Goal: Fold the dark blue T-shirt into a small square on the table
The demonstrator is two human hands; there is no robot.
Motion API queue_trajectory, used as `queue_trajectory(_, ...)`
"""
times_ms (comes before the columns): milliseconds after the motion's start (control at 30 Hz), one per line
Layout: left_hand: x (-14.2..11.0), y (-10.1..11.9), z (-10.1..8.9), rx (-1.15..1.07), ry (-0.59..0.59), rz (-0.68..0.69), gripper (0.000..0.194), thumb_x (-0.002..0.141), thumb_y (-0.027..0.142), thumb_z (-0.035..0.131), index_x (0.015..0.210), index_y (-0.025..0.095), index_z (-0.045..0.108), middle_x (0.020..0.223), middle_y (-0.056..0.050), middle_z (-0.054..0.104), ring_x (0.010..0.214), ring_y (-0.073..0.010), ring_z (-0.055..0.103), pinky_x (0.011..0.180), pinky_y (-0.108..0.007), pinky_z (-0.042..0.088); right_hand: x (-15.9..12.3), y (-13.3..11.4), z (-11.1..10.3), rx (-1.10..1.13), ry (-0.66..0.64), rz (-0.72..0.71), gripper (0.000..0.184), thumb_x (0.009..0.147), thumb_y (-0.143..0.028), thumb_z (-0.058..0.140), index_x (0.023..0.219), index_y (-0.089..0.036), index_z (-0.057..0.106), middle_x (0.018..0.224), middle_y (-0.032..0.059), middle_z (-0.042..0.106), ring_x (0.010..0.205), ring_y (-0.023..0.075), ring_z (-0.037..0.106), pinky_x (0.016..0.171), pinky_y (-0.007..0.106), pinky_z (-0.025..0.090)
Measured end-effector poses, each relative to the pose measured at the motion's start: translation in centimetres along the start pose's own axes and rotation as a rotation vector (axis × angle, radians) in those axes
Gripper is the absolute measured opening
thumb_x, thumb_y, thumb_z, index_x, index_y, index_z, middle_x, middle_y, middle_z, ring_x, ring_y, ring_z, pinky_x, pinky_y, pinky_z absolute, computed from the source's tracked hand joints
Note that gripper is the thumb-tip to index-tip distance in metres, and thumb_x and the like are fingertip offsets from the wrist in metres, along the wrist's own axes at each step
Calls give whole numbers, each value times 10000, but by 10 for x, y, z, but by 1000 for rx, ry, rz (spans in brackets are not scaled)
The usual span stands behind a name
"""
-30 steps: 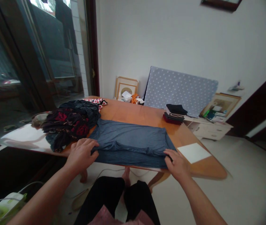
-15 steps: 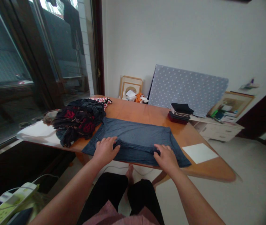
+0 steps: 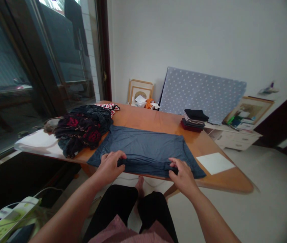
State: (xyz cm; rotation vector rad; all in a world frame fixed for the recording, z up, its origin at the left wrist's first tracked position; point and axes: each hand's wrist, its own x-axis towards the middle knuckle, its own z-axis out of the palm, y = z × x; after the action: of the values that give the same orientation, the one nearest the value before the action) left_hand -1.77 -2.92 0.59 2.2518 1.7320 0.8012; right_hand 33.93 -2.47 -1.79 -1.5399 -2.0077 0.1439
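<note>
A thin blue-grey garment point(image 3: 146, 143) lies spread across the near side of the wooden table; its exact kind cannot be told. Along its near edge runs a gathered, folded-over band. My left hand point(image 3: 110, 165) is closed on the left part of this band, thumb beneath and fingers over the cloth. On the right part, my right hand point(image 3: 182, 172) grips the same band between thumb and curled fingers. Both hands are close to the table's front edge, with the cloth stretched between them.
A heap of dark, patterned clothes point(image 3: 82, 126) sits on the left of the table point(image 3: 138, 114). A folded stack of clothes point(image 3: 194, 119) stands at the back right, and a white sheet point(image 3: 215, 163) lies at the right. A power strip point(image 3: 14, 216) is at lower left.
Both hands have drawn slightly nearer to me, bringing the folded band of the garment toward the table's front edge. The band now lies flatter. The view has shifted a little.
</note>
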Motion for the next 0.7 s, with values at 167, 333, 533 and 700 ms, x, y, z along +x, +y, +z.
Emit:
queue_trajectory(167,-1,-3,0,-1,-27,18,315,759,196,598,1058,287,644,953,14,661,967,-212,576,901,-379,316,2,1,2,1,-29,16,285,765,-214,553,1021,-249,673,907,16,658,910,212,561,849,342,396)
queue_trajectory(333,1,6,-9,27,-40,68,195,742,149,567,892,247,645,932,7,647,958,-212,551,869,-367,320,6,-4,-5,-18,1,-14,158,753,-177,533,839,-237,651,898,25,642,898,207,544,818,322,387)
queue_trajectory(533,-10,12,-22,-12,-166,150,147,823,385,645,873,247,658,912,8,658,949,-212,556,897,-382,323,-9,-10,-18,-63,-103,-113,183,749,-156,527,858,-246,643,974,22,653,947,210,541,831,328,369)
queue_trajectory(700,-6,12,-20,-68,-142,105,314,925,500,517,846,240,674,838,6,675,866,-191,591,893,-380,350,-14,-8,-22,-53,-37,-66,140,854,-295,556,937,-245,657,962,26,674,944,213,559,817,331,369)
